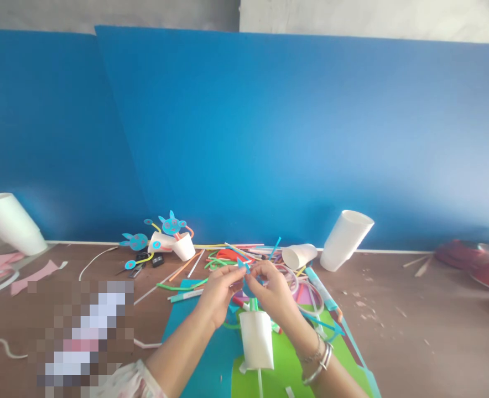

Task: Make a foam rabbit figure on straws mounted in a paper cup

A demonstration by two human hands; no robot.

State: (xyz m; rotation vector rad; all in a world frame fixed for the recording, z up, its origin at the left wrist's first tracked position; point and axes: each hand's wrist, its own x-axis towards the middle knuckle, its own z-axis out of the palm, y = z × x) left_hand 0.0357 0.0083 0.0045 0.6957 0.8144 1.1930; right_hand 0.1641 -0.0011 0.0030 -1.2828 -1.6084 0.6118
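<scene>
My left hand (222, 290) and my right hand (271, 284) meet at the centre, fingertips pinching a small blue paper cutout (251, 285) with pointed ear-like tips. Much of the cutout is hidden behind my fingers. Just below it, a green strip (253, 304) rises from the top of a white paper cup (256, 340), which stands bottom up. From under the cup a thin white straw (260, 381) sticks out toward me. My right wrist wears a bangle.
Blue and green card sheets (286, 376) lie beneath the cup. Behind are a tangle of coloured straws (219, 262), a lying paper cup (299, 256) and a leaning cup stack (346, 240). Left stand finished-looking blue rabbit figures (172, 224). A marker (321, 287) lies right.
</scene>
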